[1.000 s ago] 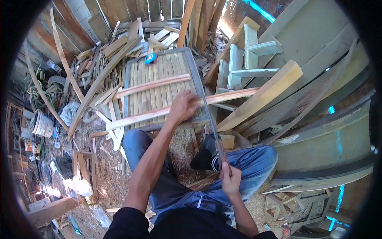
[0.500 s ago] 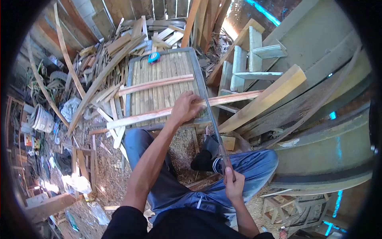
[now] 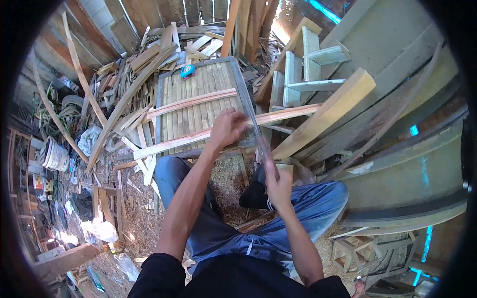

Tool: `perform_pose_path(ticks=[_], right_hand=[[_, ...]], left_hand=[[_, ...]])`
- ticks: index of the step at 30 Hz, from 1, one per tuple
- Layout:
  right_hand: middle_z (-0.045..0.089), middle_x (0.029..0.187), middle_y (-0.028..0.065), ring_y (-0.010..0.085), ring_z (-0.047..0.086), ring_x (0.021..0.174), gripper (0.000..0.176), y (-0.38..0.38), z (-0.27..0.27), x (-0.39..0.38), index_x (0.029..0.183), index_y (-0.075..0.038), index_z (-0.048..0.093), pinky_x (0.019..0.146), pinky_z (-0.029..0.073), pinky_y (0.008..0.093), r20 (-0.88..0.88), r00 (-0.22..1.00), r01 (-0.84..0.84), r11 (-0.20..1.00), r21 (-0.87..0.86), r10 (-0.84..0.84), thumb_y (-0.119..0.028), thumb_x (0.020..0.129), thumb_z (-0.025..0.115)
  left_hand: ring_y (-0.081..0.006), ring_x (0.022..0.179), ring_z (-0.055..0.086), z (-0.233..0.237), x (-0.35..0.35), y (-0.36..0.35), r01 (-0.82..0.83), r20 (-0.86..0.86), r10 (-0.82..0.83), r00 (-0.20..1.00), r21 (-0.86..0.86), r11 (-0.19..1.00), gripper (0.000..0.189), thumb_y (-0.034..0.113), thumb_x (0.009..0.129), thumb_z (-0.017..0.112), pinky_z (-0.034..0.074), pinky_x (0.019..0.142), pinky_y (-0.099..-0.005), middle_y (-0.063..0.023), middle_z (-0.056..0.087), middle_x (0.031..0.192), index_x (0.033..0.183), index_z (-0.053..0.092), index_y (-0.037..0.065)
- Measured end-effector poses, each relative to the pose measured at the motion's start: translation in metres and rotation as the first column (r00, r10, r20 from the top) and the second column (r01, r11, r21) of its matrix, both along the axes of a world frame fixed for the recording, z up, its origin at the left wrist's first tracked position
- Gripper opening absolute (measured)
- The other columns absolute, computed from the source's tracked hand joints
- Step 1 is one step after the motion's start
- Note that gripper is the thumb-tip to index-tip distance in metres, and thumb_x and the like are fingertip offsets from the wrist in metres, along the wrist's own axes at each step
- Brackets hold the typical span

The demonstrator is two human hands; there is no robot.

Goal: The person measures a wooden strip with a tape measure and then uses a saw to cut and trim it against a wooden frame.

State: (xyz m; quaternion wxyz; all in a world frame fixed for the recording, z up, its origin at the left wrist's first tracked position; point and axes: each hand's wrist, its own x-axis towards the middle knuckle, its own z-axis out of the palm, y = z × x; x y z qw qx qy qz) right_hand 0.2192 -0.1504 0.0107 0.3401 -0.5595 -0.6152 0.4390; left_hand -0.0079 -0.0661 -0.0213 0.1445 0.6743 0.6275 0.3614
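Observation:
My left hand grips a long wooden strip close to its middle, with the fingers bent over it. The strip lies across the near part of a slatted wooden panel and reaches right toward a thick plank. In my right hand is the handle of a handsaw, seen nearly edge-on. Its blade crosses the strip just right of my left fingers. A second wooden strip rests farther back on the panel, and a blue tape measure sits at the panel's far edge.
The thick plank leans at a slant on the right, beside a white-edged wooden frame. Scrap wood is piled behind and left of the panel. A white bucket stands at far left. Wood shavings cover the floor.
My right hand has pushed forward and up with the handsaw, so its handle is nearer the strip. My left hand stays on the strip. The view has shifted slightly.

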Motion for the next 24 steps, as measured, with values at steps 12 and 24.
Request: perform_pose_path(ticks=[12,24], right_hand=[[0.047,0.053,0.0132,0.018,0.045,0.053,0.053,0.021,-0.009,-0.018,0.074,0.008,0.06,0.055,0.039,0.037,-0.07,0.996,0.065,0.996,0.057,-0.061,-0.039,0.097,0.054],[0.042,0.051,-0.004,0.006,0.039,0.048,0.052,-0.07,0.003,0.058,0.059,-0.003,0.049,0.045,0.029,0.0267,-0.055,0.998,0.021,0.992,-0.122,-0.028,-0.036,0.099,0.053]], left_hand=[[-0.0345,0.088,0.056,-0.003,0.004,0.004,-0.043,-0.02,0.043,0.999,-0.001,0.999,0.032,0.024,0.072,0.072,0.047,0.081,-0.0431,-0.0142,0.06,0.084,0.095,0.07,0.002],[-0.0334,0.091,0.055,-0.005,0.002,-0.003,-0.039,-0.023,0.039,0.999,0.013,0.999,0.031,0.022,0.071,0.074,0.046,0.082,-0.0434,-0.0139,0.059,0.087,0.094,0.07,0.003]])
